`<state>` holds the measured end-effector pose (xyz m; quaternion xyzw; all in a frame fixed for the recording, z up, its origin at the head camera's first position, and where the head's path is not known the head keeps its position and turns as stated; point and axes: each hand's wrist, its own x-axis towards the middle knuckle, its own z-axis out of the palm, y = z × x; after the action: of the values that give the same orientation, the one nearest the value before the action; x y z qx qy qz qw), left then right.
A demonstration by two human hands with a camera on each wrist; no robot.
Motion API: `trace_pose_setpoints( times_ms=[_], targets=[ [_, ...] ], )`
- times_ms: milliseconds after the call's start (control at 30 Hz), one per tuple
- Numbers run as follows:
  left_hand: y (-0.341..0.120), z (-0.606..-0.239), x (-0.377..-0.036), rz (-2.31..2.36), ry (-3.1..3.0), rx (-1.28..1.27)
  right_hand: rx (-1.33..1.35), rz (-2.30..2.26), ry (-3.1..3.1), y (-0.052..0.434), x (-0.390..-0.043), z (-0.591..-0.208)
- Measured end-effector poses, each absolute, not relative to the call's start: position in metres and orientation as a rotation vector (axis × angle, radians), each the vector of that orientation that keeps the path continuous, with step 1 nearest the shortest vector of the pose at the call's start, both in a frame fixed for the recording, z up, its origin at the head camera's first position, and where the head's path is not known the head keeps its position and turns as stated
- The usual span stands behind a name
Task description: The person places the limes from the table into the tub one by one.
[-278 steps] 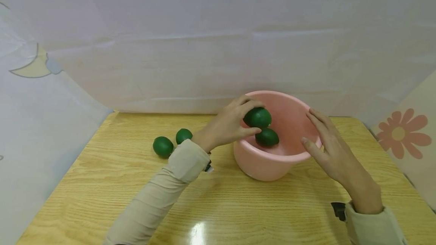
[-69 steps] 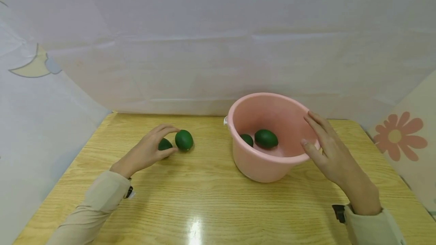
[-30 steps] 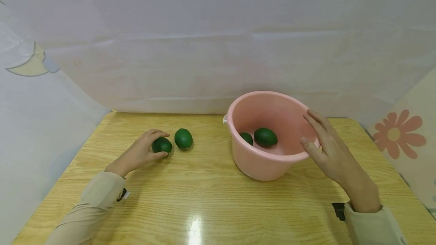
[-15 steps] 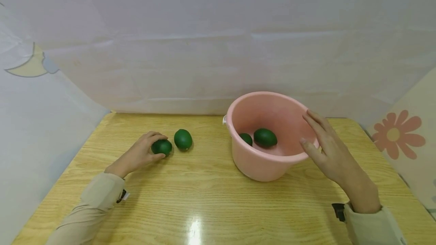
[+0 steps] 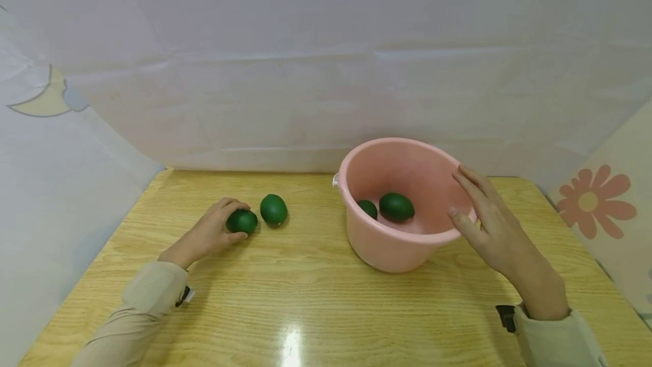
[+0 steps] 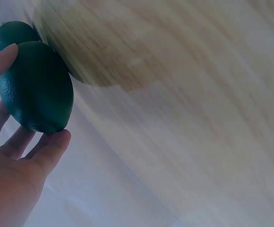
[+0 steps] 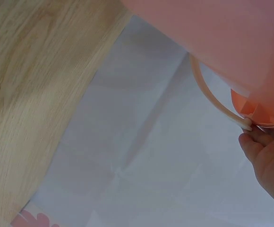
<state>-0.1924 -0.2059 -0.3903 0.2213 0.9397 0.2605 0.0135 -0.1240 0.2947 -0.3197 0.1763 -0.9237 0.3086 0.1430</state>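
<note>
In the head view, my left hand (image 5: 206, 234) grips a dark green lime (image 5: 242, 222) at the left of the table, thumb on the near side and fingers on the far side. The left wrist view shows this lime (image 6: 38, 87) between thumb and fingertips. Just right of it lies a second lime (image 5: 274, 209), apart from the hand. Two more limes sit in the pink bucket (image 5: 392, 251): one whole lime (image 5: 397, 207), and one lime (image 5: 368, 208) partly hidden by the rim. My right hand (image 5: 501, 237) rests on the bucket's right rim, fingers fairly straight.
The wooden table (image 5: 316, 293) has a pale sheet (image 5: 285, 112) rising behind it. A bucket handle (image 7: 217, 104) hangs along the outside in the right wrist view. A wide stretch of tabletop separates the limes from the bucket.
Earlier my left hand lowered a lime into the bucket, then returned left to the limes on the table. It now grips the left one. My right hand stays on the rim.
</note>
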Motion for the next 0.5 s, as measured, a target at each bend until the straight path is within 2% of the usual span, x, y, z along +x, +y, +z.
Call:
trace_pose_setpoints(
  times_ms=[500],
  targets=[
    [-0.2064,-0.3869,-0.1899,0.791,2.951,0.691,0.512,0.886,-2.653,0.2946,-0.1240,-0.3199]
  ],
)
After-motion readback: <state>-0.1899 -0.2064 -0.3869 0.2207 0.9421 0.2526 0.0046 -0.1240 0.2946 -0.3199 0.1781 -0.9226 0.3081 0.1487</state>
